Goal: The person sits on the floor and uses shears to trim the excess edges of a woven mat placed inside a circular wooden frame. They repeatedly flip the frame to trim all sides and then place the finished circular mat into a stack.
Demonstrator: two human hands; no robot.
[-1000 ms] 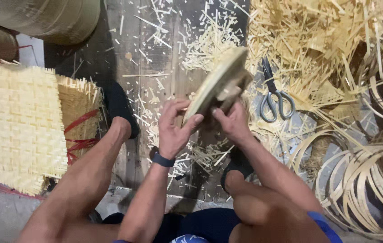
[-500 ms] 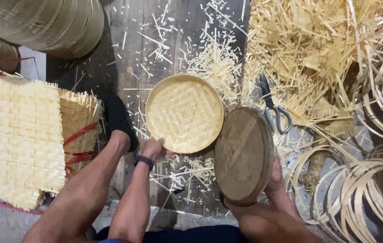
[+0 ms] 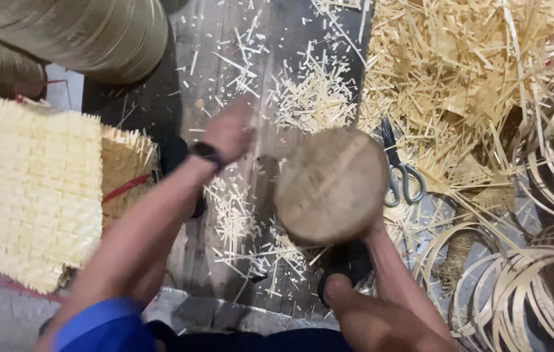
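A round wooden block (image 3: 331,186) sits just right of the middle of the frame, its flat, pale brown face turned up toward the camera. The right hand (image 3: 371,229) holds it from underneath at the lower right edge; the hand is almost wholly hidden behind the block, so how the fingers close cannot be told. The left hand (image 3: 230,130) is blurred, above and left of the block and apart from it, over the dark wooden boards (image 3: 225,39). It appears to hold nothing, though whether the fingers are spread or curled cannot be told. A dark watch (image 3: 206,154) is on that wrist.

Scissors (image 3: 399,169) lie just right of the block among a heap of pale bamboo strips (image 3: 459,72) filling the upper right. Coiled bamboo hoops (image 3: 524,280) are piled at lower right. At the left edge lies a woven mat (image 3: 26,189), with a large woven basket (image 3: 88,32) at upper left; what is inside it does not show.
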